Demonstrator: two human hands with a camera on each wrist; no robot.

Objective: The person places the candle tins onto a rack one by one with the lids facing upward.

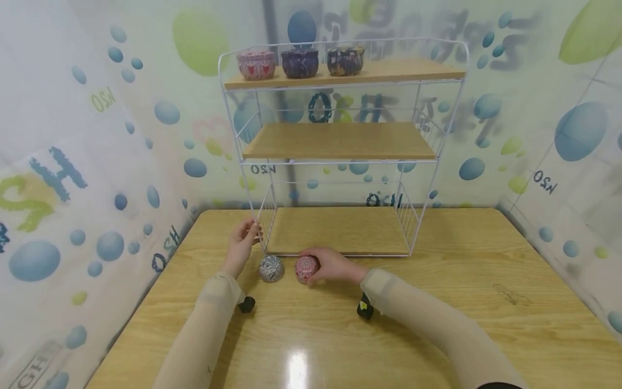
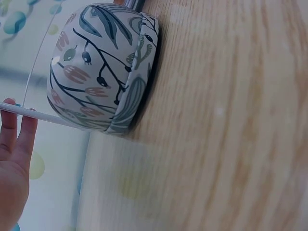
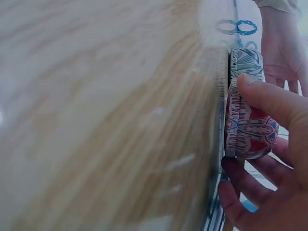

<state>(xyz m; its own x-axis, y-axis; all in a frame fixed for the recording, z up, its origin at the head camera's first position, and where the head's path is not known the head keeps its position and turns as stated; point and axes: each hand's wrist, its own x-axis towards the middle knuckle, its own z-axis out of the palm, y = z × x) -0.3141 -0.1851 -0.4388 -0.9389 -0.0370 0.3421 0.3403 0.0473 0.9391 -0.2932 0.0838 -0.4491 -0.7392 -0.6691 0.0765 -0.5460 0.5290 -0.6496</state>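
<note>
My right hand [image 1: 331, 266] holds a pink-and-red patterned round tin [image 1: 306, 268] on the table, in front of the rack's bottom shelf. In the right wrist view its thumb lies on one side of the tin [image 3: 252, 122] and the fingers on the other. Just left of it sits a white tin with grey-blue leaf patterns [image 1: 271, 268], large in the left wrist view [image 2: 98, 67] and untouched. My left hand [image 1: 241, 244] is at the white wire rack's front left post [image 1: 247, 189], its extended fingers [image 2: 24, 137] against the wire.
The rack has three wooden shelves. On the top shelf [image 1: 408, 70] stand a pink tin with hearts [image 1: 256, 66], a dark purple tin [image 1: 299, 63] and a dark multicoloured tin [image 1: 345, 60]. Patterned walls enclose the wooden table [image 1: 466, 302] at the back and sides.
</note>
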